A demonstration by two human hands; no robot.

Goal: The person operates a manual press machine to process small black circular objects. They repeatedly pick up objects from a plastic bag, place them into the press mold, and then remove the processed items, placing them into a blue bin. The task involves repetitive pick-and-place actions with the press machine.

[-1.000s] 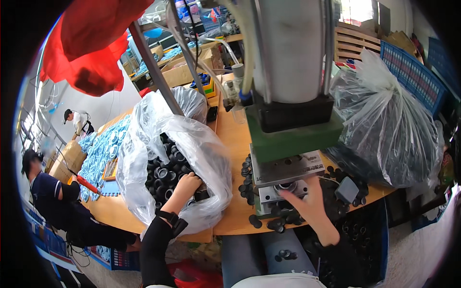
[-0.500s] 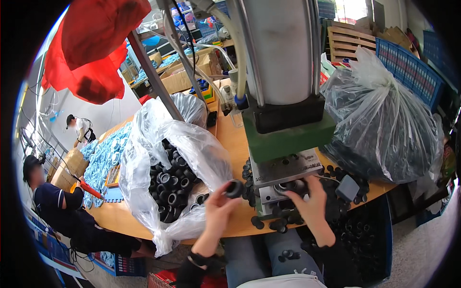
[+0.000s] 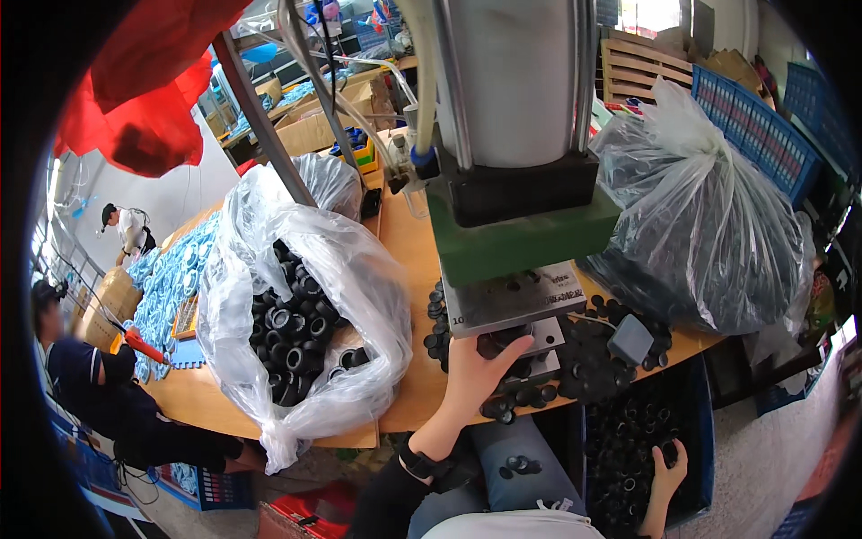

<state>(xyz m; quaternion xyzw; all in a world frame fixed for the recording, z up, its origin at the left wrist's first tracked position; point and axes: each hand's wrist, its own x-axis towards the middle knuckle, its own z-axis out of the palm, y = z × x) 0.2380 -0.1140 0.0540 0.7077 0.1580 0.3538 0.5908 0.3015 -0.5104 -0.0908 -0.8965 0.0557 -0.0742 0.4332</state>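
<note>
My left hand (image 3: 474, 382) reaches into the press's metal die (image 3: 512, 301), its thumb and fingers closed around a black ring (image 3: 499, 345) on the lower block. My fingertips are partly hidden under the upper plate. Low on the right, my right hand (image 3: 667, 481) pinches a small black round part (image 3: 671, 453) over a blue crate (image 3: 708, 422) that holds many similar black parts. Above the die hangs the press's green block (image 3: 525, 235).
An open clear plastic bag (image 3: 373, 296) of black rings lies left of the press. A tied bag (image 3: 709, 225) stands at the right. Loose black caps surround the die, near a grey-blue box (image 3: 630, 341). A co-worker (image 3: 81, 368) stands at the far left.
My left hand has moved right with its black ring, from beside the bag into the die. My right hand has left the die and dropped to the crate. The view has shifted slightly.
</note>
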